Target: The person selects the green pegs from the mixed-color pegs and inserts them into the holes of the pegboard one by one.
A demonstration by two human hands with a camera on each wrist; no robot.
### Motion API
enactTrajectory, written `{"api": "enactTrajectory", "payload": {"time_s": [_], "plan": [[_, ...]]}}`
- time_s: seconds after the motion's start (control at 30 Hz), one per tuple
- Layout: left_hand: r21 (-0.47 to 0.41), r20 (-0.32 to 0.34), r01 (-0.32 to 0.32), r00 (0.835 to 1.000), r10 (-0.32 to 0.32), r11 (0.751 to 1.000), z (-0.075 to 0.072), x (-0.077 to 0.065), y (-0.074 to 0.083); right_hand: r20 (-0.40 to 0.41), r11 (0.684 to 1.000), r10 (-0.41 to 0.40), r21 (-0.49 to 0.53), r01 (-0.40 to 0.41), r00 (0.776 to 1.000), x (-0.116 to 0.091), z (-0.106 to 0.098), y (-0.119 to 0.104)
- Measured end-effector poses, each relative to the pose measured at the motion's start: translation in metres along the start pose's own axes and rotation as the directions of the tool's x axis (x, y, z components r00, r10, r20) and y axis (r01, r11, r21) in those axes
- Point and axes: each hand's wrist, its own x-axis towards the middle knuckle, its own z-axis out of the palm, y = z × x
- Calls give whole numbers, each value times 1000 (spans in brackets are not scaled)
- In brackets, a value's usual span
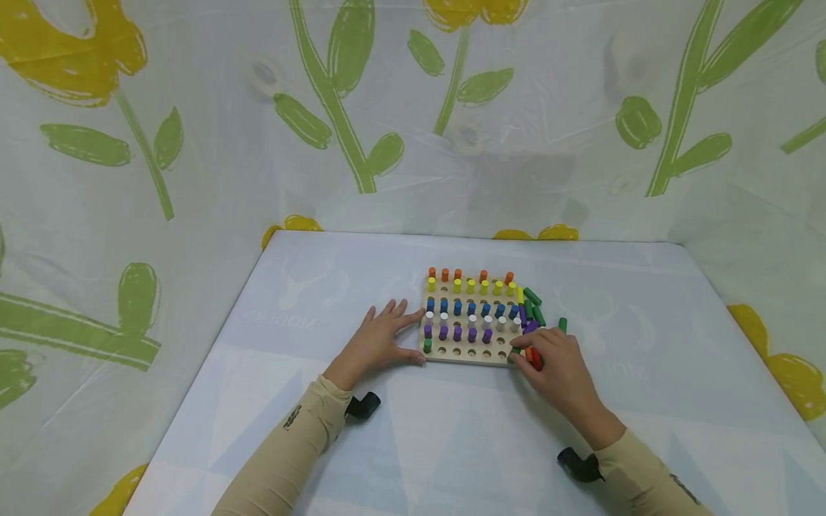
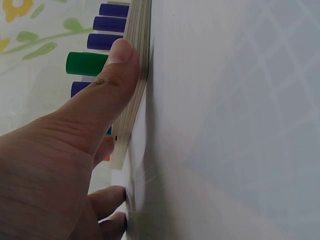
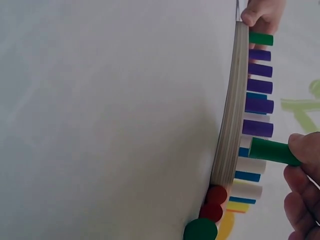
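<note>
pegboard point(image 1: 479, 360): centre of the head frame, flat on the table point(image 1: 445, 437)
left hand point(image 1: 377, 342): spread, thumb against the board's edge, likely steadying it
right hand point(image 1: 563, 367): pinching a green peg point(image 3: 272, 151) by one end, presumably keeping the other clear
loose pegs point(image 1: 539, 316): right of the board, seemingly for easy reach

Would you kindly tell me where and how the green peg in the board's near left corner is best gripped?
Probably pinch the green peg by its exposed upper part, coming from above: it stands upright in the board, top clear, with a purple peg just behind and the left hand beside it.
</note>
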Motion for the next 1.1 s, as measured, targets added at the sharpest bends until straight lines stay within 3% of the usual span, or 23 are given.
{"api": "enactTrajectory", "payload": {"time_s": [0.23,0.57,1.1], "plan": [[0,3,4,1000,-4,1000,1,1,-1,7,1000,-14,19,14,1000,3,4,-7],[1,4,5,1000,-5,1000,1,1,-1,-42,994,-96,40,97,995,7,12,-13],[-17,1,9,1000,-9,1000,1,0,-1,18,994,-96,51,95,995,14,23,-29]]}}
